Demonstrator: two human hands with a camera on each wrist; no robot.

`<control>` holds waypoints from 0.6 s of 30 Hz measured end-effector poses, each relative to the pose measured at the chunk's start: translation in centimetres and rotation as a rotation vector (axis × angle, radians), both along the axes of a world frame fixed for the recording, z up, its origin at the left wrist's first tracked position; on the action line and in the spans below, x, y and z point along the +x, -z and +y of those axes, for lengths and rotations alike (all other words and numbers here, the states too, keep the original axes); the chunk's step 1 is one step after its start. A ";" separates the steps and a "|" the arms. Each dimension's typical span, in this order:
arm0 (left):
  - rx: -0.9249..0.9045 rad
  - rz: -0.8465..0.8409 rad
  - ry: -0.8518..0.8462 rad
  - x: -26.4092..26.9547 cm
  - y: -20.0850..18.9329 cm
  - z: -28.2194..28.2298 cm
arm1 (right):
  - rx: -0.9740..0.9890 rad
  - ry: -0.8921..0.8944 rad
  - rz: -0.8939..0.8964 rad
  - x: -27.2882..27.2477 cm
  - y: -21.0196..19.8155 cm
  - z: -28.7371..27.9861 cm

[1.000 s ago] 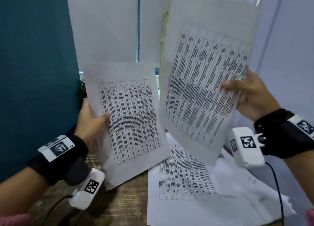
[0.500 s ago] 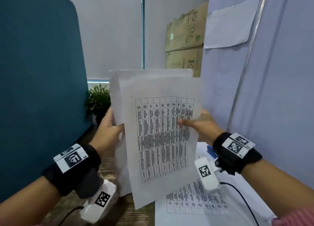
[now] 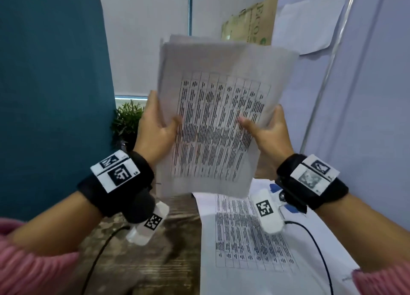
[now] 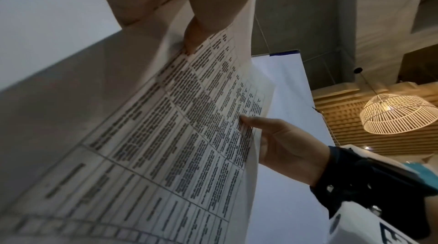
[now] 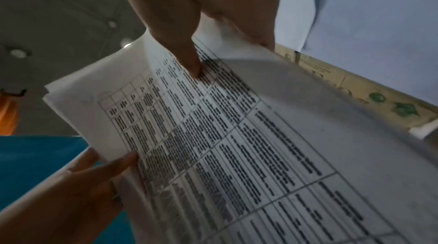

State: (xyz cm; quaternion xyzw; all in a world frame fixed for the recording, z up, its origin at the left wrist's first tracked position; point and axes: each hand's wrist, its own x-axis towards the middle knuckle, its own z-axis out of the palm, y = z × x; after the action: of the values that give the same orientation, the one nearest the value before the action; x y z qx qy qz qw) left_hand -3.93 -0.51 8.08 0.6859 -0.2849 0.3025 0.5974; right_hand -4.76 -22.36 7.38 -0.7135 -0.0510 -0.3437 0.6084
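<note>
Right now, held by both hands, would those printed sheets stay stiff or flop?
Probably floppy: the printed sheets curve between left hand and right hand. Likely light, pinched only at edges. May slip apart; top edges sit uneven.

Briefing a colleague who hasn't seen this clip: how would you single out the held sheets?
Right of the teal partition, above the wooden table, the left hand and right hand grip a stack of printed sheets by its side edges. Unlike the loose sheets lying flat on the table, it is raised upright.

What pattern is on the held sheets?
White sheets with a black printed table of text; head view shows it best.
</note>
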 end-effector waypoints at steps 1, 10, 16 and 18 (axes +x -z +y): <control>-0.002 0.002 -0.003 0.1 -0.1 -0.2 | -0.018 -0.030 -0.019 0.0 -0.1 0.0; 0.060 0.335 0.062 0.1 5.4 -1.4 | -0.346 0.142 0.290 -1.0 4.6 -0.9; -0.014 0.295 0.059 0.6 2.3 -1.6 | -0.107 0.042 0.101 -0.2 1.4 -1.5; -0.042 0.334 0.075 0.8 3.3 -1.5 | -0.085 0.014 0.131 -0.8 2.0 -1.7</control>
State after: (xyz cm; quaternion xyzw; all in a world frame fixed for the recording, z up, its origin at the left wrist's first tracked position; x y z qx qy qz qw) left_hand -3.17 -1.96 4.79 0.7030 -0.2007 0.1676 0.6614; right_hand -5.53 -24.05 5.33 -0.7600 -0.0205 -0.2979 0.5773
